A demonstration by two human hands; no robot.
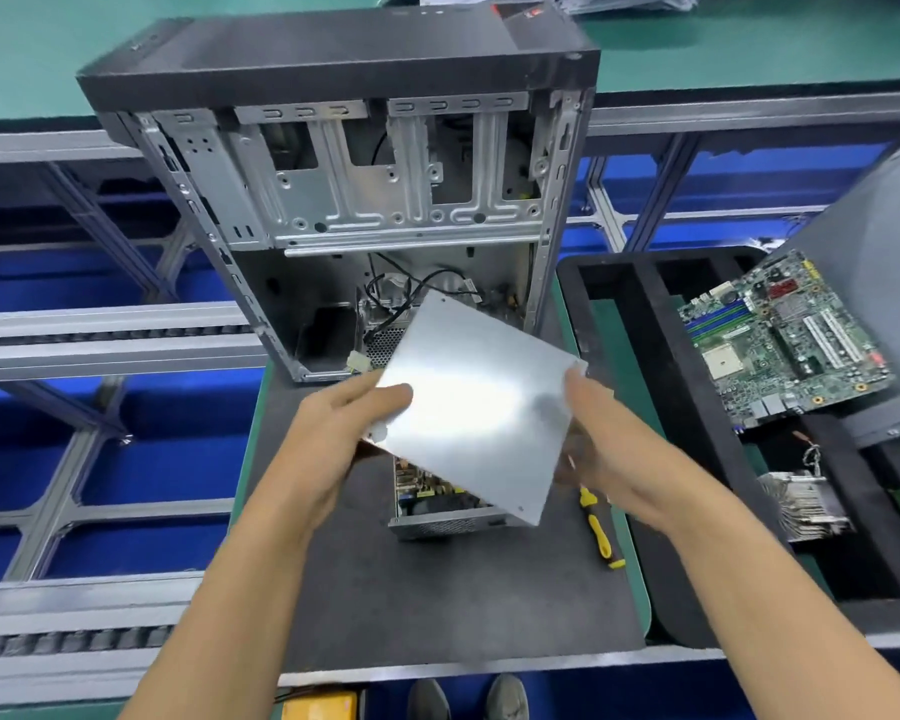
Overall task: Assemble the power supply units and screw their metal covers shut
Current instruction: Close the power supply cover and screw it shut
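Gripping opposite edges of a flat metal cover [476, 402], both hands hold it tilted in the air above the dark work mat [437, 605]. The left hand [339, 433] pinches the cover's left edge, thumb lying on the shiny top face and fingers curled beneath. The right hand [598, 439] clasps the right edge, thumb on top near the corner, its other fingers hidden under the plate. Directly below the cover's near corner sits the open power supply unit [437, 504], resting on the mat with its circuit board and components exposed and a perforated wall facing near. Just to the right of the unit, a yellow-handled screwdriver [599, 532] lies on the mat, partly behind the right wrist. Farther off, an open computer case [344, 189] stands on the mat's far end, its bare metal drive cage showing, with black cables and a white connector hanging in its lower bay just behind the cover's far edge. To the right, a black tray [661, 366] with several compartments holds a green motherboard [785, 340] propped at an angle and, nearer, a metal heatsink [801, 504]. Left of the mat run grey conveyor rails [105, 330] over blue bins.
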